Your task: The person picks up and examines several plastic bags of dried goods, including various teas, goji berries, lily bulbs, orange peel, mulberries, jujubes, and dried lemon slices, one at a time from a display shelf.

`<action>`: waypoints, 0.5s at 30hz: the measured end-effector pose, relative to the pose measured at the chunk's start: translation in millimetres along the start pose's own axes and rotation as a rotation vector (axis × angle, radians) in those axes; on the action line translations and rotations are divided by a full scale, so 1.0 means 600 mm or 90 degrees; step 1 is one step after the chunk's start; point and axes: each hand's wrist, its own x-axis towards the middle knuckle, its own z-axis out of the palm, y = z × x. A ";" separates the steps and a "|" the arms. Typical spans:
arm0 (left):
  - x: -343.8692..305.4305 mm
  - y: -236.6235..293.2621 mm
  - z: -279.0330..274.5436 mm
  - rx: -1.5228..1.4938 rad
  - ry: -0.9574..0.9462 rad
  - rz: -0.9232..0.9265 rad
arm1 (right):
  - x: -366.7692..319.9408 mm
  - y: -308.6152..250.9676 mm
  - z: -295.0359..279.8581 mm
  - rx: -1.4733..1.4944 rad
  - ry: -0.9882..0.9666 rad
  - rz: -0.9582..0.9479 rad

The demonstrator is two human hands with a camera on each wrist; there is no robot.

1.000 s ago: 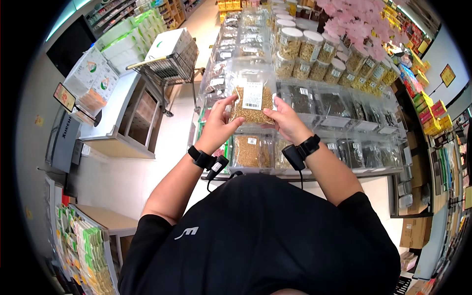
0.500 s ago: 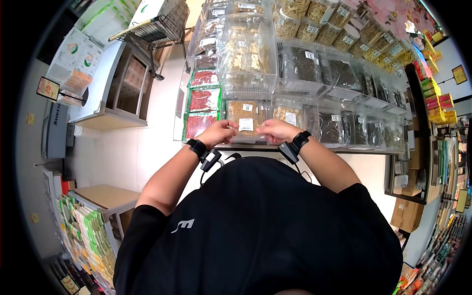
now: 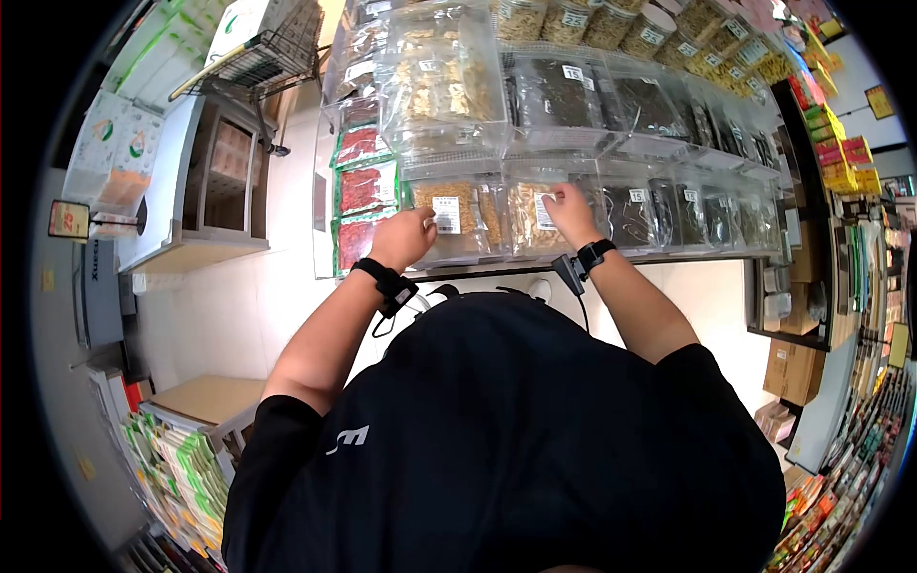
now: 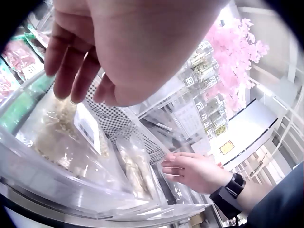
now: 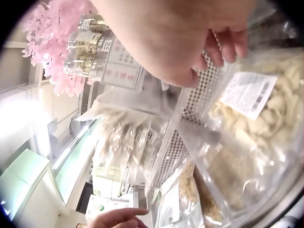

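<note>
A clear bag of small golden-brown grains, with a white label, lies in a clear bin at the display's front edge. Over its left side hangs my left hand; in the left wrist view the left fingers are loosely bent, fingertips close by the label. My right hand is above the neighbouring bin, where a bag of pale dried slices lies. From the right wrist, the right fingers hang relaxed beside that bag's label, holding nothing.
Red-filled packets with green edges stand left of the grains. Dark dried goods in bags fill bins to the right. Clear partitions and raised bin walls separate them. Behind are lidded jars; a shopping cart stands at the far left.
The grain bag was held up in both hands, then lowered into the front bin. Both hands have since let go and moved apart, the right one over to the pale slices.
</note>
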 end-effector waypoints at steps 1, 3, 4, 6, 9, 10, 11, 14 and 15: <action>0.004 0.003 0.005 -0.069 0.000 0.046 | 0.002 0.016 -0.005 -0.020 -0.023 0.058; 0.023 0.000 0.033 -0.106 -0.053 0.092 | 0.010 0.026 -0.015 -0.011 -0.110 0.142; 0.034 -0.003 0.049 -0.143 -0.100 0.131 | 0.011 0.029 -0.020 0.000 -0.202 0.216; 0.050 -0.010 0.078 -0.128 -0.161 0.089 | 0.007 0.021 -0.021 -0.020 -0.211 0.237; 0.057 -0.019 0.096 -0.143 -0.200 0.032 | 0.006 0.044 0.002 -0.061 -0.295 0.249; 0.059 -0.021 0.098 -0.140 -0.205 0.033 | 0.001 0.054 0.011 -0.058 -0.295 0.254; 0.061 -0.024 0.098 -0.147 -0.217 0.029 | -0.002 0.052 0.014 -0.075 -0.242 0.254; 0.061 -0.024 0.091 -0.166 -0.215 0.018 | 0.001 0.037 -0.013 -0.017 -0.185 0.286; 0.059 -0.021 0.086 -0.181 -0.200 0.013 | 0.002 0.032 -0.026 0.054 -0.180 0.316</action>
